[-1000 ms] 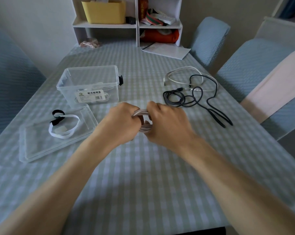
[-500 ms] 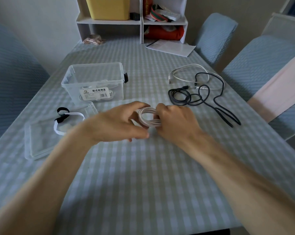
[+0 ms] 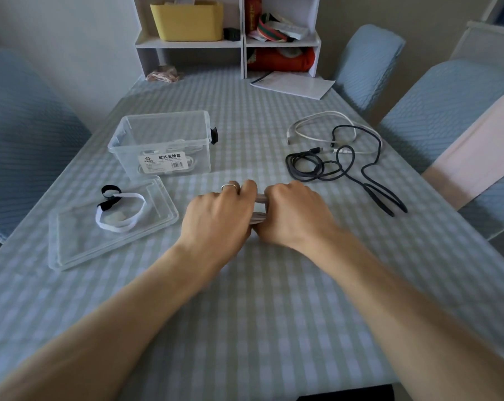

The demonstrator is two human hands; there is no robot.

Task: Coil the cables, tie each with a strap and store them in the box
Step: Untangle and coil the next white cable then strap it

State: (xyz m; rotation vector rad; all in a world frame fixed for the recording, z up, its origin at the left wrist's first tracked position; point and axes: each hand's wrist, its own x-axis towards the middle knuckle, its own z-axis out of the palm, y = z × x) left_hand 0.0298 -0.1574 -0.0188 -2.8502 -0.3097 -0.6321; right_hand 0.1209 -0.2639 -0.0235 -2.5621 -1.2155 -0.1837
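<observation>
Now both hands, left hand (image 3: 219, 215) and right hand (image 3: 295, 212), clench the coiled cable (image 3: 260, 198) mid-desk; best to keep loops pinched tight before strapping.

The table (image 3: 245, 328) wears a pale green and white checked cloth. At its far end stands a white shelf unit (image 3: 243, 41): a yellow bin (image 3: 188, 21) sits in the upper left compartment, mixed clutter fills the upper right, and a red bundle (image 3: 282, 59) lies in the lower right. A sheet of white paper (image 3: 294, 83) lies just in front of the unit, and a small pinkish heap (image 3: 162, 74) rests by its left foot. Blue-covered chairs (image 3: 369, 62) stand around the table.
</observation>
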